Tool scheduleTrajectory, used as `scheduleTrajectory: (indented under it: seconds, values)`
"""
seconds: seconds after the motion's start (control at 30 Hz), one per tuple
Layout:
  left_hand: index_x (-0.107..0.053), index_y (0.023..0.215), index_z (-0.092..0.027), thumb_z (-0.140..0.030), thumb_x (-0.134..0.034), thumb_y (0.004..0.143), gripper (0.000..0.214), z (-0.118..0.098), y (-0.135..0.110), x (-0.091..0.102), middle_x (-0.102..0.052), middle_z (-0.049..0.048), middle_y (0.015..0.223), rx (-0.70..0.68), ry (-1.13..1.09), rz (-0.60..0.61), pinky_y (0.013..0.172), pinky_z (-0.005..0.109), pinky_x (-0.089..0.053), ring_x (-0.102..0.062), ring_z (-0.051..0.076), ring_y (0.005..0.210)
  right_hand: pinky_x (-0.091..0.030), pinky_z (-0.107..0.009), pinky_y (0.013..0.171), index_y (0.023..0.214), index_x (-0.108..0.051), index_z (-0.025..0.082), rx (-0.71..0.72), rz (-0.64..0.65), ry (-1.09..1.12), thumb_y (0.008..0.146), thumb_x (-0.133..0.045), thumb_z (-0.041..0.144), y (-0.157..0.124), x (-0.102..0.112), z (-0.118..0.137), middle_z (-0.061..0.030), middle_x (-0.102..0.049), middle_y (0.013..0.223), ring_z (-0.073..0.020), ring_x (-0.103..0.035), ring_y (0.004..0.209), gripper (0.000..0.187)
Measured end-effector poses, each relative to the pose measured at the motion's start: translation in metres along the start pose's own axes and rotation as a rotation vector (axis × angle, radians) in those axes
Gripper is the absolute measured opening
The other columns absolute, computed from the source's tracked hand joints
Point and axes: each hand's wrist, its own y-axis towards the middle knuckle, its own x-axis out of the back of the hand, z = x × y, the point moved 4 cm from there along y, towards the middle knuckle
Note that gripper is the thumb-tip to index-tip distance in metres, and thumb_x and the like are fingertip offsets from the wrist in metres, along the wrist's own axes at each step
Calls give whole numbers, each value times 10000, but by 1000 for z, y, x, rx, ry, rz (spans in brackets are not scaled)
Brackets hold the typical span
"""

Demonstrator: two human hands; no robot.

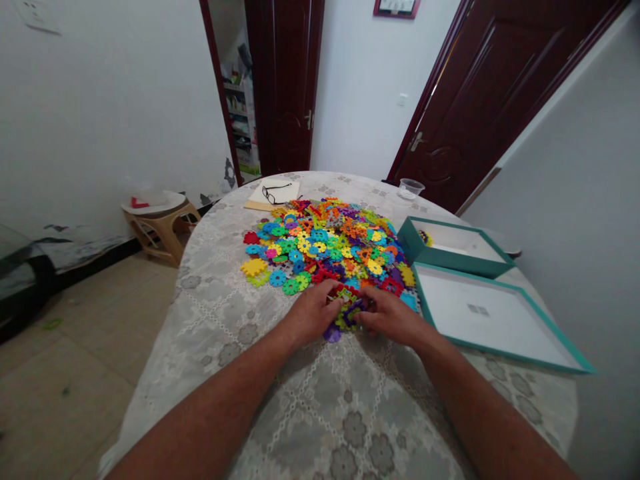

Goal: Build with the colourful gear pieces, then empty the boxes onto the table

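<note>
At the near edge of a big heap of colourful plastic interlocking pieces [320, 243], both hands close on a small cluster of joined interlocking pieces [349, 312] in yellow-green, purple and red. My left hand [316, 310] grips its left side, thumb on top. From the right, my right hand [383, 310] pinches a dark purple part of the same cluster. A purple flower-shaped piece [332, 333] shows at the cluster's lower edge; whether it is joined on, I cannot tell. The fingertips partly hide where the pieces meet.
A patterned cloth covers the round table [220, 320]. Right of the heap are a teal box [450, 257] with a small yellow-and-dark piece inside and its white-lined lid [490, 313]. Behind stand eyeglasses [270, 195] on a notebook [260, 203] and a clear plastic cup [410, 190].
</note>
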Motion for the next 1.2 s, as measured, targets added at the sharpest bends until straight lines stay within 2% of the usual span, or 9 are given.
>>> scheduleTrajectory:
  seconds: [0.13,0.23,0.3,0.43,0.5,0.57,0.73,0.97,1.2]
  values:
    - [-709,1116,-224,-281,-584,935,227,-8,-3,8,-756,54,1039,-15,-49,108,779,299,-497,-677,199,899,-460,-226,479,1028,-594,222,-45,9,21,851,-696,239,-1,1,-1,49,-647,693,-148,-632,552,205]
    - [-702,1161,-214,-312,-654,894,289,-9,-5,14,-755,29,982,14,-102,245,716,275,-490,-674,182,828,-465,-228,484,1004,-557,228,-24,59,79,851,-693,243,-1,-3,-2,50,-650,742,-141,-634,554,205]
    - [-704,1171,-215,-311,-712,845,340,-8,-5,18,-745,10,929,26,-113,288,693,263,-483,-667,177,801,-461,-231,486,982,-540,230,-6,60,66,851,-684,238,0,-5,-1,48,-640,765,-141,-632,563,195]
    - [-715,1080,-205,-246,-732,804,279,-12,-2,24,-734,8,947,-4,-89,168,744,262,-491,-666,177,847,-428,-234,558,1029,-576,222,139,-113,-97,860,-628,191,0,2,11,21,-655,832,-149,-618,669,179]
    - [-716,1062,-206,-224,-714,823,239,-16,-1,25,-736,22,1019,-56,-79,90,807,275,-497,-671,184,913,-407,-243,606,1059,-599,217,221,-214,-218,870,-620,181,-3,8,21,7,-662,853,-154,-599,716,193]
    - [-721,1076,-214,-213,-689,858,220,-18,-2,21,-741,41,1063,-97,-36,53,849,295,-495,-671,199,967,-388,-255,640,1064,-609,210,273,-255,-338,877,-620,172,-5,10,27,-5,-667,873,-157,-586,734,191]
    - [-738,1071,-224,-198,-672,891,193,-8,-3,8,-757,67,1054,-74,208,41,944,375,-483,-665,255,1036,-406,-278,720,1053,-596,208,310,-191,-492,891,-649,196,-5,6,25,-38,-672,979,-190,-614,849,171]
    - [-679,1285,-227,-129,-695,835,461,-7,-4,2,-738,77,1265,-49,180,69,1038,373,-482,-664,267,1178,-480,-363,899,1286,-598,208,309,-142,-493,871,-679,159,-1,3,14,-105,-670,1204,-248,-634,1054,426]
    - [-705,1196,-214,-113,-607,867,358,-4,-4,2,-756,76,1180,-68,224,88,982,370,-495,-676,258,1108,-507,-395,957,1443,-559,193,311,-169,-403,854,-701,162,2,4,5,-143,-625,1360,-256,-638,1118,607]
